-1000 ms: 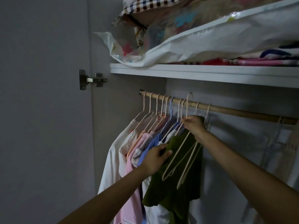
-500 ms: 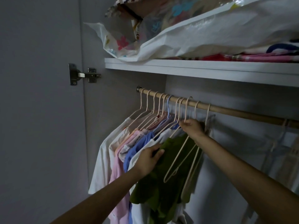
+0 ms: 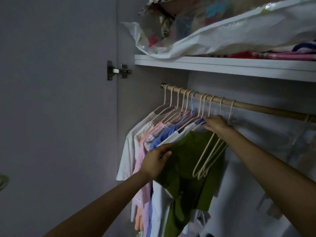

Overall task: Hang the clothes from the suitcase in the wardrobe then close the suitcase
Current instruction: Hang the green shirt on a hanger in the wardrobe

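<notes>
A green garment hangs on a pale hanger from the wooden rail inside the wardrobe. My right hand grips the neck of that hanger just under the rail. My left hand holds the garment's left shoulder, thumb over the cloth. To the left hang white, pink and blue clothes on several hangers. Two bare pale hangers dangle in front of the green garment. The suitcase is out of view.
A white shelf runs above the rail, loaded with a big plastic bag of bedding. The open wardrobe door with its hinge stands at the left. Faint pale garments hang at the rail's right end.
The green garment's hanger hook has settled onto the rail. My right hand stays at the hanger neck and my left hand has slid up the shoulder. The camera has shifted.
</notes>
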